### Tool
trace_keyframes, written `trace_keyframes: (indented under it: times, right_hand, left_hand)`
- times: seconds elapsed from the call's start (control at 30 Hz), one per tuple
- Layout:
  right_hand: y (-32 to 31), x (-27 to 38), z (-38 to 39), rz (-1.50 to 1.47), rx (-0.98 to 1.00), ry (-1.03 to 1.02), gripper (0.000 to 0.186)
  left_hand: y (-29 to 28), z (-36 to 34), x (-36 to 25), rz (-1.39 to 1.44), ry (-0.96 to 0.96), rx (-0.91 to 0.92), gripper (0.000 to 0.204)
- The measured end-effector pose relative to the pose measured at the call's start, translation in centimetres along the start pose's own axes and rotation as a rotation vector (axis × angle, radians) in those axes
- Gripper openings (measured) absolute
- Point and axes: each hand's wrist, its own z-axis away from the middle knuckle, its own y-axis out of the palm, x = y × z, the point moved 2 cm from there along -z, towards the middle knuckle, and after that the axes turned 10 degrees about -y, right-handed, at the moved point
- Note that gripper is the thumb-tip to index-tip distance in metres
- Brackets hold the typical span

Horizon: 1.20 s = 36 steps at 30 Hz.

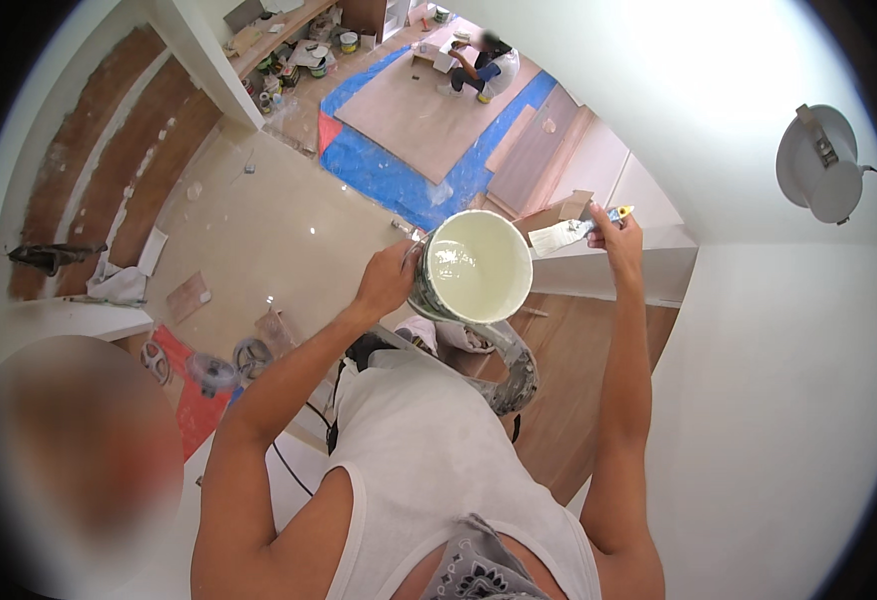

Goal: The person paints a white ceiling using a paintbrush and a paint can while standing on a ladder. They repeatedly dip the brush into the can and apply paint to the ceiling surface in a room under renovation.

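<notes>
Head view shows your left grip (387,282) clasping the bucket (517,272) mouth-up at twelve o'clock, likely so no paint (464,266) spills, and your right grip (615,238) holding the brush (563,235) at one o'clock, bristles bucketward, seemingly keeping drips off you.

The light is bright, washing out the white surface (699,60) beyond my right hand (616,238) and leaving small glints on the pale paint (479,270) beside my left hand (387,280). Straight edges curve well outside my grip and fade into black, while a round, heavy blur lies to its lower left.
</notes>
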Motion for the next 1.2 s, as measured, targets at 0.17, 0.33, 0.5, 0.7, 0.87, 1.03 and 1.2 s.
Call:
trace_keyframes:
  times: [0.17, 0.33, 0.5, 0.7, 0.87, 1.03, 1.2]
  right_hand:
    - [-1.7, -0.5, -0.6, -0.311, -0.056, 0.048, 0.025]
    - [-5.9, 6.1, -4.7, -0.306, -0.097, -0.365, 0.015]
    - [-4.7, 19.7, -9.1, 0.553, -0.263, -1.225, 0.009]
    - [-4.8, 31.3, -18.6, 1.000, -0.415, -1.552, 0.025]
    - [-2.1, 37.8, -24.2, 1.262, -0.484, -1.464, 0.039]
    - [-2.6, 40.9, -25.7, 1.333, -0.538, -1.453, 0.037]
    - [-0.8, 40.8, -25.8, 1.293, -0.405, -1.373, 0.034]
  left_hand:
    - [0.2, 0.2, 0.6, 0.011, 0.059, -0.026, 0.024]
    - [0.7, -0.2, 0.0, -0.027, 0.134, -0.067, 0.021]
    - [-0.1, 0.0, -1.3, 0.023, 0.035, -0.058, 0.025]
    - [0.4, -0.4, -1.0, -0.003, 0.015, -0.042, 0.025]
    - [0.1, 0.2, -0.5, -0.024, -0.031, -0.044, 0.021]
    - [0.5, -0.1, 0.1, -0.031, -0.012, -0.023, 0.018]
    - [0.4, -0.1, 0.4, -0.054, -0.038, -0.029, 0.025]
